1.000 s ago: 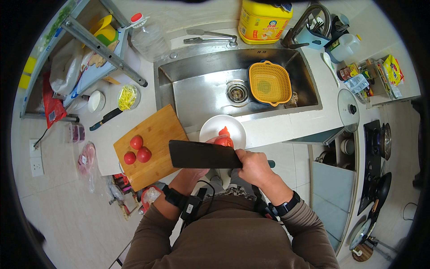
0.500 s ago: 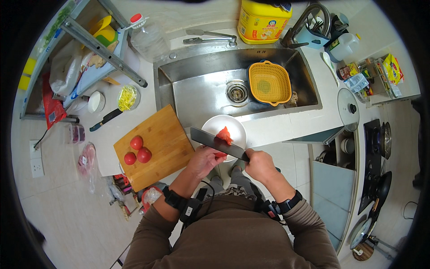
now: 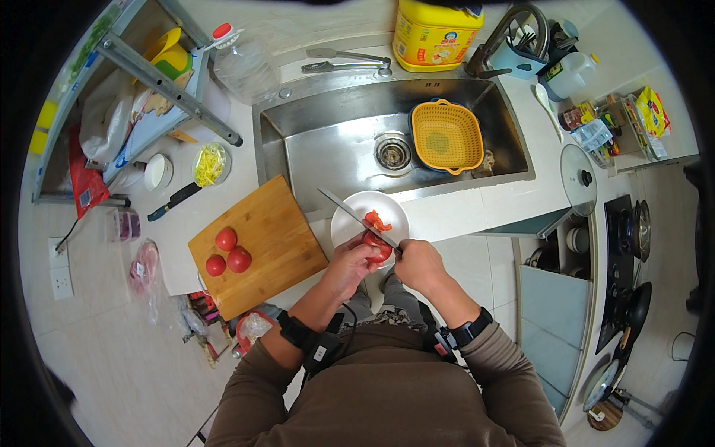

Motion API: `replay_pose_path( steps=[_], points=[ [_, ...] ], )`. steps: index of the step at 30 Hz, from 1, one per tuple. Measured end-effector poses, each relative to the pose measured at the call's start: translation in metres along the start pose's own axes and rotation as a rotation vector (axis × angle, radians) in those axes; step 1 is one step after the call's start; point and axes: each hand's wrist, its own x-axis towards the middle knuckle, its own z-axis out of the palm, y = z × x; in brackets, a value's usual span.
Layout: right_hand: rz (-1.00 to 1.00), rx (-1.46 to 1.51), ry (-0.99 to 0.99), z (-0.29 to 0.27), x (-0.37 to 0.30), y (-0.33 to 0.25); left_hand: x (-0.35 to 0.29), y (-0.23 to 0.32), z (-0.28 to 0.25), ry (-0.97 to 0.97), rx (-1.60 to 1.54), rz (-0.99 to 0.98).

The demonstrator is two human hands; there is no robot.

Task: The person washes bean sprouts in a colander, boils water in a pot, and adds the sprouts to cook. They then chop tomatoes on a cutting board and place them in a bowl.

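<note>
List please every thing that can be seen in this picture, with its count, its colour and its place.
tomato in hand: 1, red, held over the plate's near edge
knife: 1, dark blade, across the plate, on the held tomato
plate: 1, white, counter in front of the sink, with a red tomato piece on it
whole tomatoes: 3, red, on the cutting board
cutting board: 1, wooden, counter left of the plate
colander: 1, yellow, in the sink
sink: 1, steel, behind the plate
oil jug: 1, yellow, behind the sink
small knife: 1, black handle, left of the board
left hand: 1, holds the tomato
right hand: 1, grips the knife handle
</note>
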Motion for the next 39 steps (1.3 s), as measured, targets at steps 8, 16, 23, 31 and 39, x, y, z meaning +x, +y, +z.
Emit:
replay_pose_path(
  steps=[8, 16, 23, 31, 39],
  points=[
    [-0.027, 0.06, 0.067, -0.003, 0.015, 0.004, 0.001, 0.004, -0.013, -0.163, 0.055, 0.043],
    [-0.34, 0.003, 0.17, -0.006, -0.026, -0.007, 0.016, -0.005, -0.024, -0.061, -0.108, 0.159],
    [-0.366, -0.005, 0.191, -0.007, -0.026, -0.001, 0.021, -0.007, -0.028, -0.131, -0.126, 0.156],
    [-0.271, -0.102, 0.129, -0.003, -0.018, 0.019, 0.006, 0.003, -0.019, -0.09, -0.333, 0.005],
    [-0.133, -0.149, 0.037, 0.0, -0.013, 0.013, 0.005, -0.002, -0.025, -0.05, -0.327, -0.059]
  ],
)
